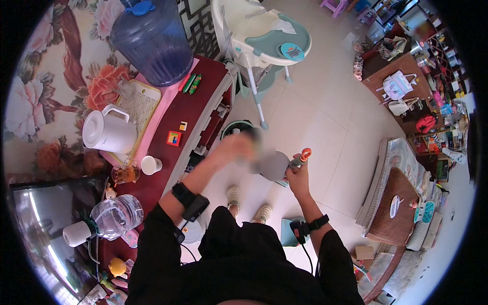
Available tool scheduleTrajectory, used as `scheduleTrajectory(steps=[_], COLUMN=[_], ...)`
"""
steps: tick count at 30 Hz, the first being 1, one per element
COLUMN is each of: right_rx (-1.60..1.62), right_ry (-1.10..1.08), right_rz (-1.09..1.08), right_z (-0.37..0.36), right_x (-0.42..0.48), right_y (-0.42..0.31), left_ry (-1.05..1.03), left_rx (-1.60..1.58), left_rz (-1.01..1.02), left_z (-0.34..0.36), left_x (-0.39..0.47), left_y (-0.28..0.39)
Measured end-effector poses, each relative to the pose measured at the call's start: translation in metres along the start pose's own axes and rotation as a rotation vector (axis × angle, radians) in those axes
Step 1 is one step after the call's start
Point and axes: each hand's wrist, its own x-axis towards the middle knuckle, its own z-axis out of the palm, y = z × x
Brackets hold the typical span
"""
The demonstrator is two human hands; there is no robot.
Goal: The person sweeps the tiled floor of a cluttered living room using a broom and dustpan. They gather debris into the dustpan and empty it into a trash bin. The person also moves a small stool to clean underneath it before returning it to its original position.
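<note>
My right hand [298,180] is closed around a tool with an orange loop handle [306,153], which looks like scissors. A flat grey round shape [275,166] lies against its fingers and hides what is beyond them. My left hand [244,148] is raised to the left of that shape, above the floor. Blur covers its fingers, so I cannot tell whether it grips anything. Behind the left hand, a dark round bin [237,126] stands on the floor by the cabinet.
On the left, a dark red cabinet [162,160] bears a white jug [108,131], a paper cup [151,165] and a glass mug [127,173]. A high chair [263,49] stands ahead. A bed [392,206] is on the right. Tiled floor [324,114] lies between.
</note>
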Motion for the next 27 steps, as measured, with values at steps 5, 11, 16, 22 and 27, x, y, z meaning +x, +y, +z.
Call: scheduleTrajectory(steps=[5,11,16,22,27], right_rx=[-0.249,-0.174,-0.312,-0.208,-0.107], right_ry=[0.005,0.013,0.035,-0.004,-0.005], right_rz=[-0.103,-0.069,-0.144,-0.173,-0.081], right_z=[-0.007,-0.006,-0.010,-0.013,-0.024], right_x=[-0.003,-0.017,-0.022,-0.033,-0.030], right_y=[0.004,-0.002,0.019,0.022,0.022], left_ry=[0.139,0.172,-0.018,0.490,0.225], left_rx=[1.087,0.433,0.271,1.382,0.585], left_rz=[0.007,-0.049,-0.171,-0.216,-0.240], left_z=[0.041,0.013,0.071,-0.001,0.016], left_x=[-0.007,-0.034,-0.028,-0.029,-0.041], left_y=[0.016,0.016,0.033,-0.017,0.017])
